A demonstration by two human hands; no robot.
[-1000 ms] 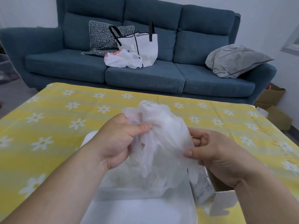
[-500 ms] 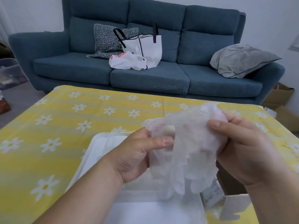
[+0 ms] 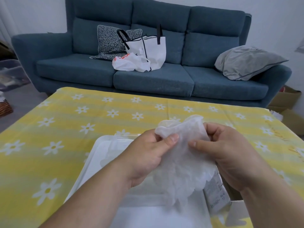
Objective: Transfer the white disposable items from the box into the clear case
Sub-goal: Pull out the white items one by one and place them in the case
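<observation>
A bunch of thin white disposable gloves (image 3: 184,163) hangs in the air between both hands, fingers drooping down. My left hand (image 3: 148,153) pinches its upper left edge with thumb and fingers. My right hand (image 3: 230,155) grips the upper right side. Below them lies the clear plastic case (image 3: 92,162), open, with a few white items showing through its far end. The cardboard box (image 3: 218,198) stands at the lower right, mostly hidden behind my right wrist; only a labelled side and a flap show.
The table wears a yellow cloth with white daisies (image 3: 82,120). Behind it stands a blue sofa (image 3: 148,76) with a white tote bag (image 3: 148,50), a plastic bag and cushions. Cardboard boxes (image 3: 286,102) sit on the floor at the right.
The glove bunch has shifted right and lowered a little; my right hand dropped from its top to its right side, and my left thumb now pinches the upper edge. The camera tilted slightly.
</observation>
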